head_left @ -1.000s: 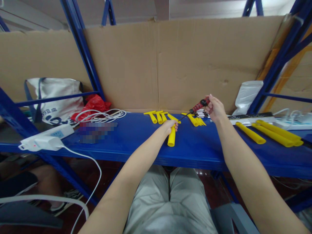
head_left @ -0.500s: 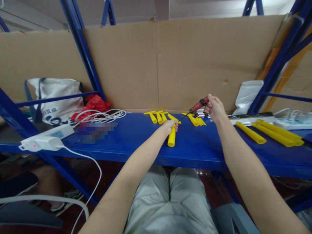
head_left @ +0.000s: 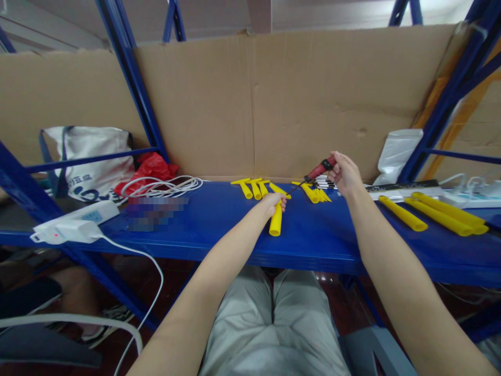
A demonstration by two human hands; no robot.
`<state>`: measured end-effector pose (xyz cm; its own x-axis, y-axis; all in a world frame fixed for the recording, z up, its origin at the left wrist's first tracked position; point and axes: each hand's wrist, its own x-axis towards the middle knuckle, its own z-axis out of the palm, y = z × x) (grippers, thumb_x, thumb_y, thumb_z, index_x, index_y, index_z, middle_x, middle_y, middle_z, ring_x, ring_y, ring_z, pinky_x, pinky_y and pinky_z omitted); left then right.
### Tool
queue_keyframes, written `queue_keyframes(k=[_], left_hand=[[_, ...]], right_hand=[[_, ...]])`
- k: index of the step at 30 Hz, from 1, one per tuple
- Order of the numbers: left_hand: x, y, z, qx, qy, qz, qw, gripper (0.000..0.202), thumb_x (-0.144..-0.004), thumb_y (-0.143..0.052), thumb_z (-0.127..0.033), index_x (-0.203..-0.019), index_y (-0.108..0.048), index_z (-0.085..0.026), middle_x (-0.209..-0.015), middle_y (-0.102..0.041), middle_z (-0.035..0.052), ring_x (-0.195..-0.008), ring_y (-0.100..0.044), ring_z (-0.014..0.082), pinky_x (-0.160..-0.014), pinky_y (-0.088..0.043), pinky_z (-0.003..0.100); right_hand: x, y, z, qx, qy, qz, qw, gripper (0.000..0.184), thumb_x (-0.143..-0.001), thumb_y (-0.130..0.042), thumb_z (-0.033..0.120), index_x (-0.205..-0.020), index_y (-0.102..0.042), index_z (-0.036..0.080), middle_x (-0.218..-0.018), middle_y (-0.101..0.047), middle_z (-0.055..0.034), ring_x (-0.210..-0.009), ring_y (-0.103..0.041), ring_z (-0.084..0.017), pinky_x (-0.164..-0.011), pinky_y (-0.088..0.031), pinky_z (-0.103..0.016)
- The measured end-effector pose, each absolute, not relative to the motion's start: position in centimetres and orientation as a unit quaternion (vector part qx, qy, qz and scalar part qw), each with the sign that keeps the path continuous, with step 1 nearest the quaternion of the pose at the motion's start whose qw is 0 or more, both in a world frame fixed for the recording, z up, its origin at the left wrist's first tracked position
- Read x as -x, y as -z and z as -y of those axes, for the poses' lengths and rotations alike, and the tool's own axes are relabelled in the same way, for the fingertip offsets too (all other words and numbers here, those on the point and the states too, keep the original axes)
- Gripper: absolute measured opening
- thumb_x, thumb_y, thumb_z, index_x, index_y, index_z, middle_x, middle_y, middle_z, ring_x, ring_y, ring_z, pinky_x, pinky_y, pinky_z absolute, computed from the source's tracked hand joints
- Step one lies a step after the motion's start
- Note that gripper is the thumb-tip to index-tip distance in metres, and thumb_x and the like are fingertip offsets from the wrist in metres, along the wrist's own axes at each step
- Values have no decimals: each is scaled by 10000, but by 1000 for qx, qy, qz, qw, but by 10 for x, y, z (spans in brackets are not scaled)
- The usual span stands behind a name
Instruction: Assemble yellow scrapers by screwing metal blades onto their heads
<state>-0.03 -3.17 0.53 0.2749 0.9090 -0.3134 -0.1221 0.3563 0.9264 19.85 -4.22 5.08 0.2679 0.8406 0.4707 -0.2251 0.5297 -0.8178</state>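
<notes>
1. Yellow tube (head_left: 275,221) sits just left of frame centre, lying on the blue shelf (head_left: 219,230) with its open end toward the camera. Left hand (head_left: 272,201) is closed around its far end, pinning it down, I'd guess so it can't roll while the tool works on it.
2. Right hand (head_left: 344,174) is a bit right of centre and higher, fingers wrapped round the red handle of a screwdriver (head_left: 315,174). The dark shaft slants down-left, and the tip ends just beside the left hand's fingers, at the tube's far end. Can't tell if the tip actually touches the tube, too small.
3. Right behind the tube, more yellow pieces: a short row (head_left: 254,187) with T-shaped tops, and another bunch (head_left: 316,194) under the screwdriver shaft. Lined up within easy reach, looks like.
4. Far right of the frame, long yellow tubes (head_left: 442,216) lie side by side, well apart from the one being held.
5. Left half: a white cable coil (head_left: 164,184), a red bag (head_left: 151,167), a white tote (head_left: 92,156), and a power strip (head_left: 74,222) at the shelf's left edge.
6. A cardboard sheet (head_left: 274,99) fills the back, a white bag (head_left: 397,151) at its right end.
</notes>
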Motion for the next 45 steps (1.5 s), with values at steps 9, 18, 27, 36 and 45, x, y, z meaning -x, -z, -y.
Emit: queue_keyframes(k=[9,18,27,36,45], left_hand=[[0,-6,34,-421,-374,-474,677,251,-856,-366,-34,-643,-406,-161,-434,-364,-65,-327,-283,25,-359,-225,141],[0,-6,33,-421,-369,-475,679,219,-853,-399,-49,-664,-425,-158,-443,-371,-67,-329,-293,26,-359,-239,143],[-1,-5,33,-424,-369,-477,676,250,-852,-386,-40,-634,-411,-158,-433,-372,-61,-326,-285,26,-357,-230,145],[-1,-5,32,-436,-368,-471,673,240,-853,-376,-43,-646,-416,-158,-441,-376,-60,-336,-295,29,-370,-239,152],[-2,-6,34,-432,-382,-458,677,192,-826,-418,-41,-676,-452,-154,-449,-392,-54,-339,-312,42,-367,-243,165]], right_hand=[[-194,-54,47,306,-394,498,709,293,-668,-721,432,-770,-537,229,-443,-355,95,-362,-352,-55,-346,-282,-183],[-195,-52,46,319,-375,493,717,364,-644,-734,468,-726,-468,233,-430,-339,109,-346,-332,-45,-331,-266,-167],[-200,-51,40,337,-351,517,704,383,-666,-704,495,-763,-438,236,-448,-337,116,-350,-345,-43,-343,-280,-165],[-196,-52,43,337,-347,497,720,417,-607,-756,452,-740,-435,221,-465,-353,116,-351,-333,-32,-337,-269,-168],[-196,-51,37,326,-311,454,769,409,-604,-758,407,-712,-409,222,-451,-324,118,-344,-295,-38,-344,-247,-202]])
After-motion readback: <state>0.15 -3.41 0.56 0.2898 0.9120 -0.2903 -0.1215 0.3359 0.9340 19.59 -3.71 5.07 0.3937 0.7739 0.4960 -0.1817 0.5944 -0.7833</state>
